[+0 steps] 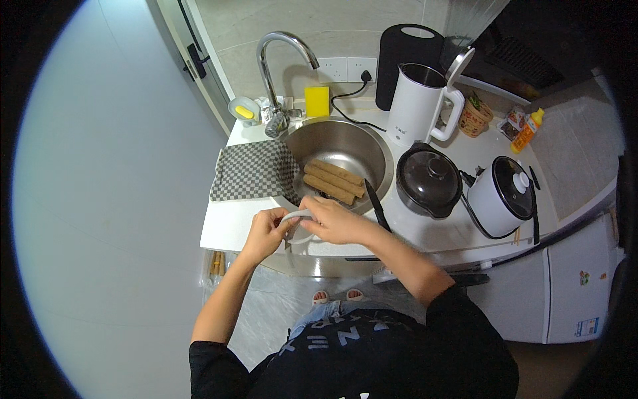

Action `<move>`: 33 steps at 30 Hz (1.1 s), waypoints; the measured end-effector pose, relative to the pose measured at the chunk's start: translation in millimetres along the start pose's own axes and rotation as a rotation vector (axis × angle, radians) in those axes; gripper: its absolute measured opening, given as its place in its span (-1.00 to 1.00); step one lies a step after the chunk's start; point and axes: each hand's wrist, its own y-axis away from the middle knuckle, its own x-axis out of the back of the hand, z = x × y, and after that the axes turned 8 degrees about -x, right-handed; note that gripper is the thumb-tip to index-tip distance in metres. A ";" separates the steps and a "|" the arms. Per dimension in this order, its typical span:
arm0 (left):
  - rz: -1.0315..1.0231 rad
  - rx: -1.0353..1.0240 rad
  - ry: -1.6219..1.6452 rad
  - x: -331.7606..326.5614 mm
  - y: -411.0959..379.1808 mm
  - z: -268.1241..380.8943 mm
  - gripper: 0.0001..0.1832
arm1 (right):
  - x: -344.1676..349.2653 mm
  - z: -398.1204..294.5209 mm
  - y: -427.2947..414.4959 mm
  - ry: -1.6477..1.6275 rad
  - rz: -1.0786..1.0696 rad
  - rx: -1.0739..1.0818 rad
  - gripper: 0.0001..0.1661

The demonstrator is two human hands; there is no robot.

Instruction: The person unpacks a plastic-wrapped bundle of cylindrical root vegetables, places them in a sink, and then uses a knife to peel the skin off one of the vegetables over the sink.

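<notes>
My left hand [265,233] and my right hand [333,219] meet at the sink's front edge. Between them they pinch a pale, curved, loop-like strip [301,214]; a thin part of it hangs below, and the fingers hide what it is. Just beyond my hands is a round stainless-steel sink [369,149], set into the counter. Several brown lengths of root [335,182], probably Chinese yam, lie in its bottom. A black knife [377,204] rests across the sink's right rim, close to my right wrist.
A checkered cloth [251,172] drapes over the sink's left rim, near the faucet [273,80]. Rightward stand an open-lidded white kettle [417,109], a lidded dark pot [428,182] and a white cooker [498,199]. A plastic bag with brown roots [217,264] hangs below the counter's left end.
</notes>
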 end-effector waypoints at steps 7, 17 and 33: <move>0.232 -0.042 -0.110 -9.2 -21.0 -3.5 -0.79 | -20.6 17.2 -17.1 -0.053 0.273 -0.058 -0.77; 0.682 -0.422 -0.879 -36.8 -8.5 4.8 -0.76 | -55.1 15.0 -10.4 -0.180 0.582 -0.206 -0.63; 0.737 -0.238 -0.366 -48.4 -3.3 9.8 -0.85 | -57.5 27.7 -21.1 -0.683 0.470 -0.483 -0.63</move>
